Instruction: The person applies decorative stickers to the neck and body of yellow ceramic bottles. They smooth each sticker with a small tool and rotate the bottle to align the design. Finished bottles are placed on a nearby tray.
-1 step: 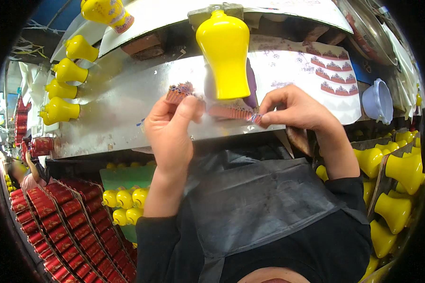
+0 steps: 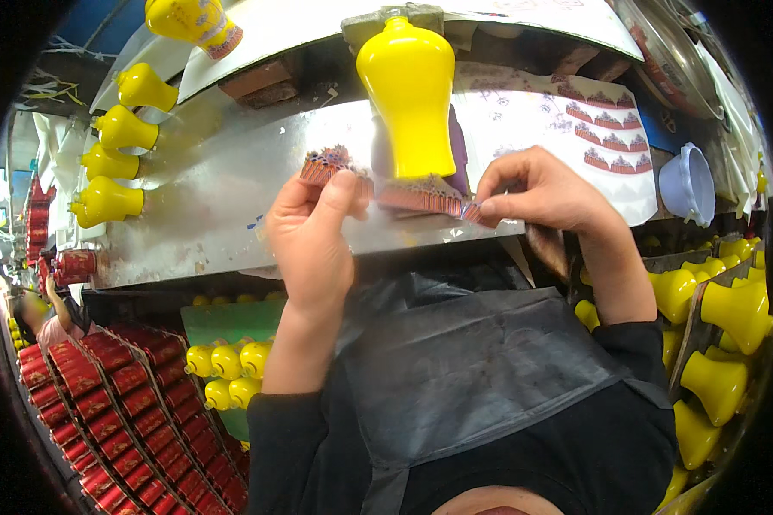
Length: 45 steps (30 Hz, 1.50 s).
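A thin decal strip (image 2: pixel 419 200) with red stripes and a dark floral edge stretches between my two hands, over the front of the metal table. My left hand (image 2: pixel 311 215) is closed on its left end, where a wider piece (image 2: pixel 325 163) stands above the thumb. My right hand (image 2: pixel 528 193) pinches the strip's other end between thumb and fingers. Just beyond the strip, a glossy plain yellow vase (image 2: pixel 408 94) lies with its narrow neck in a grey support (image 2: pixel 352 27) and its wide foot toward me. A purple cloth or pad (image 2: pixel 458 154) shows partly beneath it.
A sheet with rows of similar decals (image 2: pixel 610 129) lies right, near a pale lavender bucket (image 2: pixel 687 184). Several yellow vases (image 2: pixel 112 197) stand along the table's left; a decorated one (image 2: pixel 193 24) is behind. Red cylinders (image 2: pixel 129 412) fill racks lower left; yellow vases (image 2: pixel 717 386) fill the right.
Both hands have shifted very slightly, the right one a little to the right. The strip between them sits a touch higher and looks less smeared. My grip on it is the same.
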Each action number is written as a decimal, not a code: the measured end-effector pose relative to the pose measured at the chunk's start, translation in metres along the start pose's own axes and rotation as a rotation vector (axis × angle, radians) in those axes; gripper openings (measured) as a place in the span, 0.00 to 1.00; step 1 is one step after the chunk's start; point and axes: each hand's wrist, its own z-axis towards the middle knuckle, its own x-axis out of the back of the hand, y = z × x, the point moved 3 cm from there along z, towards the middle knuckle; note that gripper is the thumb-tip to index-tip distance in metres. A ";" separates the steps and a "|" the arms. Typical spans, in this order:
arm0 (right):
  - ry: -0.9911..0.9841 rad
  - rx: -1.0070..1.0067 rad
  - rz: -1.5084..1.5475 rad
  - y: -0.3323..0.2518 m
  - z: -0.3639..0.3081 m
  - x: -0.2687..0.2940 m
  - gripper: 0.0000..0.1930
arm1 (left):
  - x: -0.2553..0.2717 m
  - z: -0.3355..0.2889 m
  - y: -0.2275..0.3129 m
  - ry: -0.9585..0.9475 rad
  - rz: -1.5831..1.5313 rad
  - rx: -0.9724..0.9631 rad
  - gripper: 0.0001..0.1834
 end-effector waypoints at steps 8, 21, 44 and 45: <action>0.068 0.000 -0.417 -0.015 0.026 0.039 0.08 | 0.013 0.014 -0.061 0.194 -0.180 0.284 0.07; 0.187 0.035 -0.610 0.004 0.053 0.045 0.16 | 0.015 0.019 -0.077 0.165 -0.153 0.367 0.14; 0.660 0.195 -0.446 0.000 0.050 0.002 0.28 | -0.009 0.017 -0.060 0.101 -0.068 0.395 0.40; 0.622 0.179 -0.350 0.003 0.049 0.003 0.27 | -0.007 0.017 -0.060 0.077 -0.069 0.374 0.40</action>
